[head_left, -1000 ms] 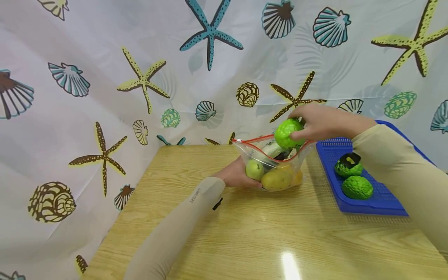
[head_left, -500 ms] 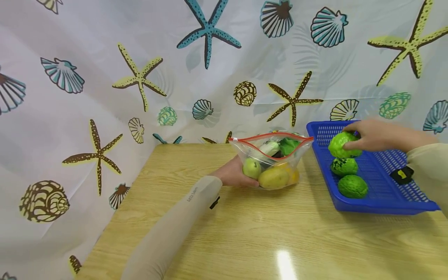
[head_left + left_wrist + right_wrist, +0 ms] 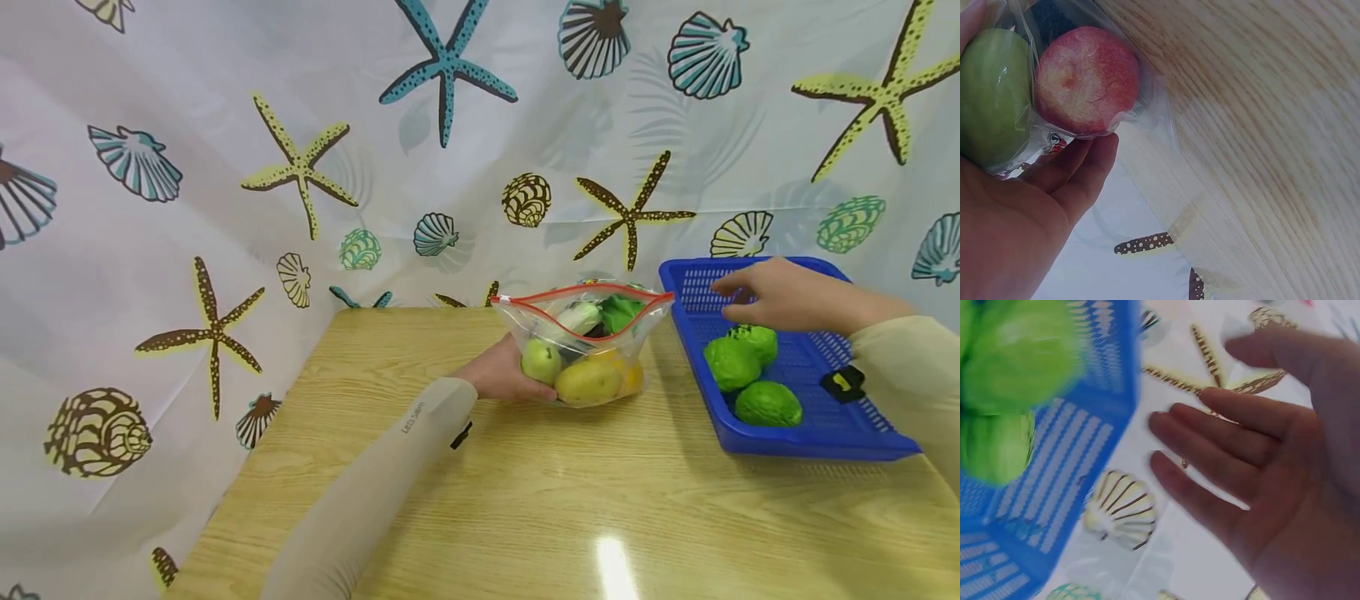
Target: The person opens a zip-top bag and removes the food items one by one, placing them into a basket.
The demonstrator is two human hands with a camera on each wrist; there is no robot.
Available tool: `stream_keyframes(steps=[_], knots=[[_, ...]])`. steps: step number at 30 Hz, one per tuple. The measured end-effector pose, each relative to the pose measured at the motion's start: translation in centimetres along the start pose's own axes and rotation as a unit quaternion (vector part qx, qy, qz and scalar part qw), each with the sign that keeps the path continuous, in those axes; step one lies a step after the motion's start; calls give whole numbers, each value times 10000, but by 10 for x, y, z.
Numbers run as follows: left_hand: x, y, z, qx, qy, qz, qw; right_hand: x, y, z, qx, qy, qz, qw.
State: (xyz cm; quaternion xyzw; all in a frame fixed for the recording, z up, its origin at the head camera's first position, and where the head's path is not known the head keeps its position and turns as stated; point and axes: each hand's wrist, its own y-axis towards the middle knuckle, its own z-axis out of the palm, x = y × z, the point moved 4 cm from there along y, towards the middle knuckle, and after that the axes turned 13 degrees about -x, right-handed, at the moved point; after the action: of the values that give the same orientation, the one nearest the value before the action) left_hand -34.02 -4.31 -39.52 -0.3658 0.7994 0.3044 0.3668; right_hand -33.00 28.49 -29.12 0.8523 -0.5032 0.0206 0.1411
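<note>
Zip-top bag [image 3: 638, 337]: clear plastic, thin, glossy, creased. Basket [image 3: 810, 448]: plastic, perforated, low sheen. Bench [image 3: 480, 517]: wood-grained, smooth, glossy under reflected light. Printed hanging sheet [image 3: 480, 192]: smooth; cloth or plastic unclear. Green fruits [image 3: 732, 364]: rough, bumpy. Sleeves [image 3: 375, 483]: matt cloth.

1. Clear zip bag [image 3: 585, 287]: upright, red-edged mouth gaping, gripped by the left hand [image 3: 506, 371] at nine o'clock.
2. Inside it: a round pale-green fruit [image 3: 541, 362] at eight o'clock, a smooth yellow fruit [image 3: 588, 382] at six, a leafy green item [image 3: 621, 314] at two; the left wrist view adds a reddish fruit [image 3: 1087, 81].
3. Blue slotted basket [image 3: 817, 452]: flat, at three o'clock from the bag.
4. Three bumpy green fruits [image 3: 732, 364]: clustered between seven and ten o'clock in the basket, the right hand [image 3: 780, 293] just above.
</note>
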Motion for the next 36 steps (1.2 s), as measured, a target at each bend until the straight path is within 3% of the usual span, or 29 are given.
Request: stream_keyframes(steps=[3, 6, 9, 12, 15, 18, 21, 24, 30, 36], knots=[[-1, 0, 0, 8, 79, 0, 10000, 22, 8, -10, -740, 76, -307, 9968], [-2, 0, 0, -2, 102, -33, 9999, 51, 17, -17, -1428, 177, -852, 9859], [-2, -1, 0, -21, 125, -54, 9999, 82, 27, -15, -1749, 247, -1431, 9738], [-2, -1, -1, -28, 165, -24, 9999, 108, 39, -2, -1403, 333, -1749, 9740], [0, -1, 0, -15, 126, -6, 9999, 124, 52, 18, -648, 308, -1839, 9803], [2, -3, 2, 4, -34, -8, 10000, 127, 63, 39, 51, 55, -1722, 9850], [5, -3, 3, 12, -156, 1, 9999, 125, 72, 54, 433, -293, -1597, 9858], [10, -2, 4, -28, -116, -42, 9999, 123, 77, 62, 507, -525, -1593, 9845], [9, -1, 0, -229, 177, -155, 9995, 123, 86, 70, 217, -905, -1761, 9800], [25, 4, 4, -198, 189, -220, 9994, 125, 91, 78, -57, -1489, -1864, 9711]])
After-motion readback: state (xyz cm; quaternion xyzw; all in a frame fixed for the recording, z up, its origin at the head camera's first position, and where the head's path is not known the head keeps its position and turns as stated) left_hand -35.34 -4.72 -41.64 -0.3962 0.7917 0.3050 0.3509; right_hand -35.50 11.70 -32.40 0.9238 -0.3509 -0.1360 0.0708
